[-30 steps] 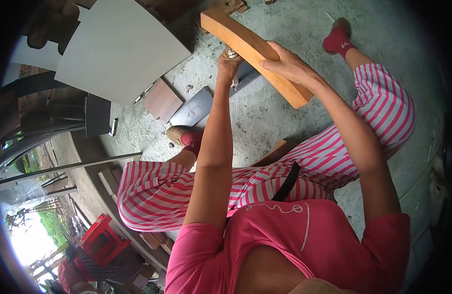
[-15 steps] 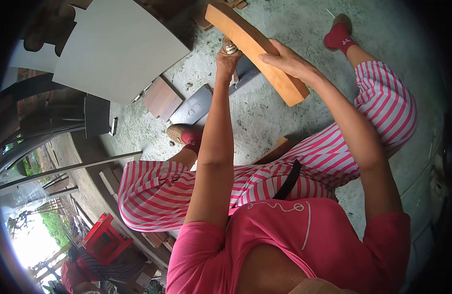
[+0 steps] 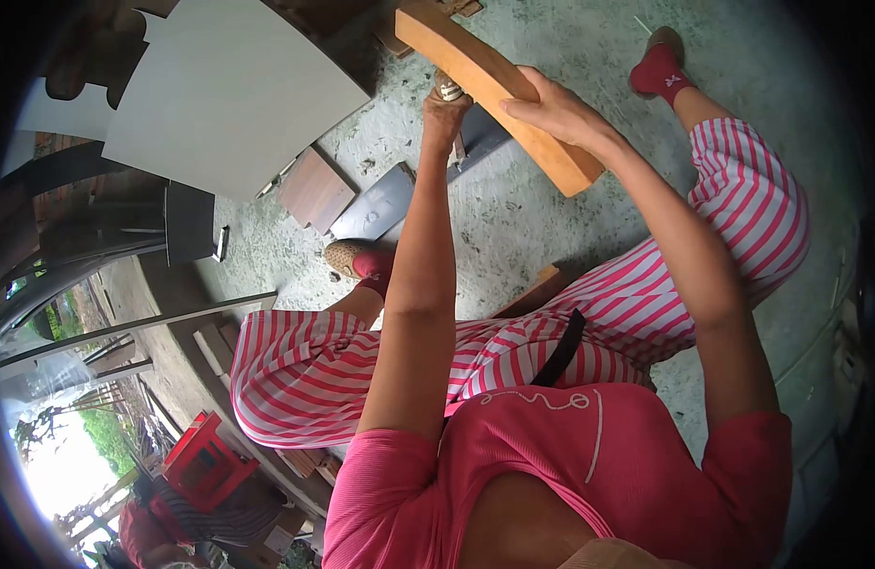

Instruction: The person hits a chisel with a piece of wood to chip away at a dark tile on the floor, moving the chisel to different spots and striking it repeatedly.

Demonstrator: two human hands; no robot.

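A curved, orange-brown wooden piece (image 3: 494, 81) is held up at a slant in front of me. My right hand (image 3: 556, 109) grips it near its lower right end, thumb over the near face and fingers over the far edge. Close against its left edge, my left hand (image 3: 444, 109) is closed in a fist around a dark object with a pale, shiny banded end (image 3: 449, 88). The wood partly hides this fist, and I cannot tell what the object is.
A large pale panel (image 3: 234, 95) leans at upper left. Below it a brown wood-grain board (image 3: 316, 192) and a grey board (image 3: 373, 204) lie on the mottled floor (image 3: 494, 247) by my left foot. A red plastic stool (image 3: 207, 465) and a person (image 3: 158, 531) are at lower left.
The lower right end of the curved wood has risen slightly, together with my right hand. My left hand has shifted a touch to the right; both grips stay the same.
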